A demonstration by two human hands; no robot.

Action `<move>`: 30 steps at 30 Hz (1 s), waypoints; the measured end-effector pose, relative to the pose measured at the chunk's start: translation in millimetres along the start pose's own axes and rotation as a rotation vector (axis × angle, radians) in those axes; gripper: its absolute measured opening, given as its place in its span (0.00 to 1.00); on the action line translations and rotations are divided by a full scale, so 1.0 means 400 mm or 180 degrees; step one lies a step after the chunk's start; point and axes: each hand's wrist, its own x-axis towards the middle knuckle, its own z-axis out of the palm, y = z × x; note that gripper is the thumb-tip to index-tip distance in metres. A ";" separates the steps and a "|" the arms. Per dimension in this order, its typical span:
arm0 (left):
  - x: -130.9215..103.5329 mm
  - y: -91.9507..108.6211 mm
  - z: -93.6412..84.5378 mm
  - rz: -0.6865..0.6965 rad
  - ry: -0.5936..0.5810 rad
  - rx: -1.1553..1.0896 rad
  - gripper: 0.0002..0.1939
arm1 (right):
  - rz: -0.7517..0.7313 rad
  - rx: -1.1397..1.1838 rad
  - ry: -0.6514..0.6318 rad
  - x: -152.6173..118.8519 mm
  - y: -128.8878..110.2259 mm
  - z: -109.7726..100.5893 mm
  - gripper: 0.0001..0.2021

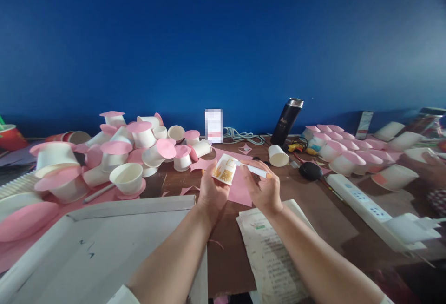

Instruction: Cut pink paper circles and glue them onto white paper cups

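Note:
My left hand [214,190] is wrapped round a white paper cup [225,170] that carries orange-yellow drawing on its side, including a square outline and a filled patch. Between the fingers of my right hand [263,188] is a white marker [257,169] with an orange end. Its other end is close to the cup's side; I cannot tell whether it touches. Beneath both hands lies a sheet of pink paper [240,190] on the brown table [226,267].
Many white cups with pink paper discs [114,148] crowd the left, behind a white box lid [132,248]. To the right are a dark thermos [287,120], a loose cup [278,156], a black mouse [311,171], a power strip [362,201] and another person's blurred hand [430,174].

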 end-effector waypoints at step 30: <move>-0.005 -0.001 0.005 0.0072 0.0032 0.0049 0.11 | 0.0017 0.0065 0.0026 -0.005 -0.009 0.001 0.09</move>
